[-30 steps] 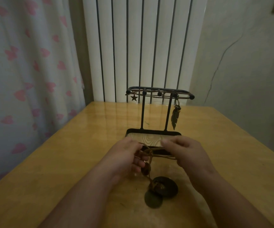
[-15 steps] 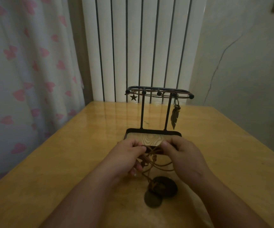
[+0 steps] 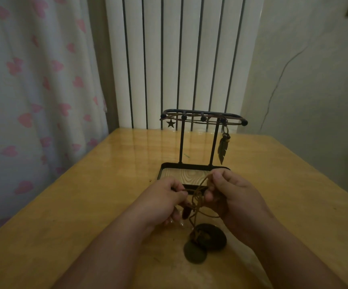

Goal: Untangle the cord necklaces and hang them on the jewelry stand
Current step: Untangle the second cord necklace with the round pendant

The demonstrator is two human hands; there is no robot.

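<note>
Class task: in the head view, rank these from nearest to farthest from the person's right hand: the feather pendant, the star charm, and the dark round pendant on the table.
Measured from the right hand:
1. Dark round pendant, on the table just below the hand.
2. Feather pendant, hanging from the stand's right end, above the hand.
3. Star charm, at the stand's left end, farthest.

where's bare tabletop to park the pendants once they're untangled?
Bare: the table between the curtain-side edge and the left hand; also right of the stand, past the right hand. Crowded: between both hands, where the tangled cords and round pendants sit.
</note>
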